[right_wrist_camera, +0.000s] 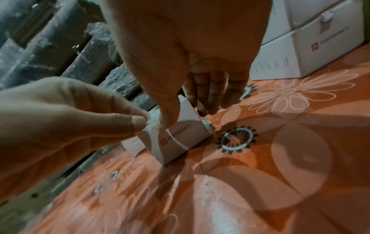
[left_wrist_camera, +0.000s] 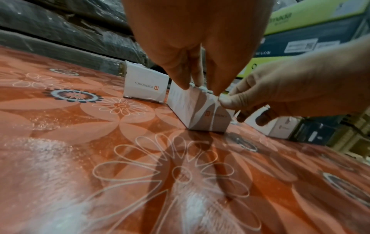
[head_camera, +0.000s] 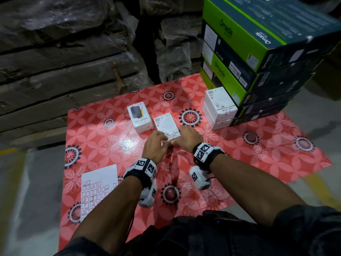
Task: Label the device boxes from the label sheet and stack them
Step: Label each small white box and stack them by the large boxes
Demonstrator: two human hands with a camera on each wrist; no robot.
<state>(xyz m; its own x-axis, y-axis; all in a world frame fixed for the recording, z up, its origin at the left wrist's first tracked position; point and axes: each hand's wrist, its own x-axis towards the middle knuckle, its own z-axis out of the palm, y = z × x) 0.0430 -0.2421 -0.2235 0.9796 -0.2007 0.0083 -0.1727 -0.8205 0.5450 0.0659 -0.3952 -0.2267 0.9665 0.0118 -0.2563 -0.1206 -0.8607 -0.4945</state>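
A white device box (head_camera: 167, 124) lies flat in the middle of the red floral mat (head_camera: 258, 154). Both hands meet at its near edge. My right hand (head_camera: 180, 138) holds the box (right_wrist_camera: 176, 139), thumb on the near face and fingers down its right side. My left hand (head_camera: 162, 141) pinches thumb to finger at the near top edge (left_wrist_camera: 200, 90), where a small red-outlined label (head_camera: 171, 138) sits. The label sheet (head_camera: 99, 187) lies at the near left of the mat.
A white box marked HALLEY 20K (head_camera: 140, 117) stands just left of the held box. Two white boxes (head_camera: 219, 108) are stacked at the right, against a tall pile of green and black Omada cartons (head_camera: 249, 61). Wrapped cardboard bundles (head_camera: 64, 52) line the back.
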